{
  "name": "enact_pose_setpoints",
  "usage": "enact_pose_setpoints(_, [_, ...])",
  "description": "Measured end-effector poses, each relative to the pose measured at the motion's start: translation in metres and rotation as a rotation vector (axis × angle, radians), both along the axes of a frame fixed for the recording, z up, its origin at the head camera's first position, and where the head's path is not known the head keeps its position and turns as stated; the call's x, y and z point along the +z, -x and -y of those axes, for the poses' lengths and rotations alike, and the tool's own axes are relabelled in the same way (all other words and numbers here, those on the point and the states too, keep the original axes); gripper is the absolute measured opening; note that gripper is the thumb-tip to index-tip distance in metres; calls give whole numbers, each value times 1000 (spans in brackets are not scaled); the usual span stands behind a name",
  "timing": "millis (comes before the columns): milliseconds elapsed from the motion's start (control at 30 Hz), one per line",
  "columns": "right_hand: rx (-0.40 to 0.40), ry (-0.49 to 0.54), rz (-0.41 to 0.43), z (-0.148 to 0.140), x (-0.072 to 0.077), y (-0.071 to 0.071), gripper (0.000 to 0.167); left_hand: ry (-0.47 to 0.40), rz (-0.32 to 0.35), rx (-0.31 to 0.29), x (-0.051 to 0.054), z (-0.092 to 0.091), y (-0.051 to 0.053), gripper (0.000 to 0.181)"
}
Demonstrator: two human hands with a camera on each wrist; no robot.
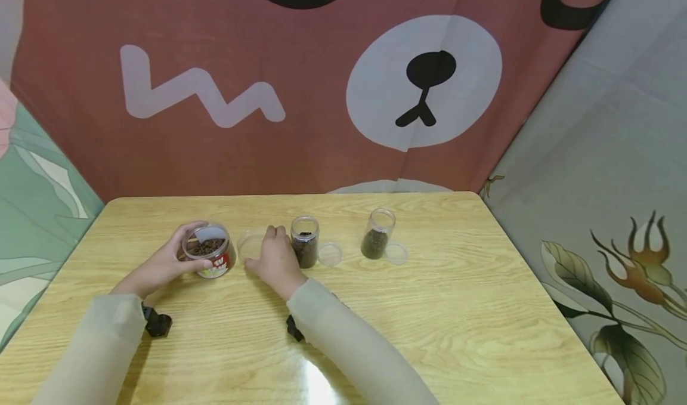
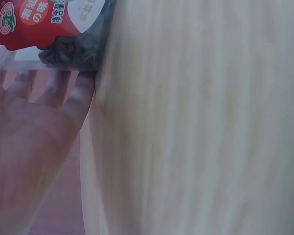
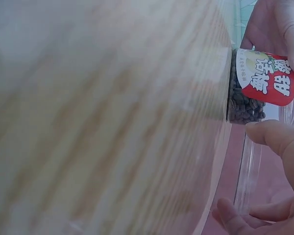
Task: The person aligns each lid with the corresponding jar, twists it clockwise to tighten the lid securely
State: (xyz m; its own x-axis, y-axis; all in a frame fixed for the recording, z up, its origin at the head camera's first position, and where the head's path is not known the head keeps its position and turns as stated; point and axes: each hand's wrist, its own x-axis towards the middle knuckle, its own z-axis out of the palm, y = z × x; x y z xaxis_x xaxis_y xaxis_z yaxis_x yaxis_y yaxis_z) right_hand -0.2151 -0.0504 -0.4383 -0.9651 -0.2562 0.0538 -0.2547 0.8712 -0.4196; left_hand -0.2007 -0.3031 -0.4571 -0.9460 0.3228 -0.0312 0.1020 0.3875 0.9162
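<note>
In the head view my left hand (image 1: pixel 172 259) grips a wide clear jar (image 1: pixel 228 256) from its left side. The jar is uncovered, has a red label, and holds brown pieces like coffee beans (image 1: pixel 208 247); a white patch shows inside. My left fingers (image 2: pixel 56 90) lie against its far side in the left wrist view. To its right, my right hand (image 1: pixel 279 262) holds a clear round lid (image 1: pixel 248 244) between thumb and fingers. The lid's thin edge (image 3: pixel 248 169) spans that grip in the right wrist view. Close beside this hand stands a narrow clear jar (image 1: pixel 305 250) with dark contents.
A second narrow jar (image 1: pixel 376 241), partly filled with dark pieces, stands farther right. Beside the narrow jars lie two small clear lids, the nearer lid (image 1: pixel 330 254) and the farther lid (image 1: pixel 397 253). The wooden table (image 1: pixel 456 309) meets a printed cloth (image 1: pixel 300 160) at the back.
</note>
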Motion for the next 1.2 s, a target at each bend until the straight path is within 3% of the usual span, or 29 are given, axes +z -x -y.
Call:
enact_pose_setpoints(267, [7,33,-21,-1,-1,-3,89,-69,20,-48,-3,-3,-3,86])
enact_pose_setpoints(600, [18,113,-35,-4,2,-10,93,-34,14,-37,-1,-5,-5,86])
enact_pose_setpoints(833, [53,142,-50,-5,5,-16,94,-94,2,-61,-5,-6,-7,84])
enact_pose_setpoints(1000, [93,176,-76,-8,8,-20,93,-87,1,-62,-5,-6,-8,86])
enact_pose_setpoints(1200, [107,313,-51,-13,6,-21,91,-78,-5,-78,-5,-7,-9,85])
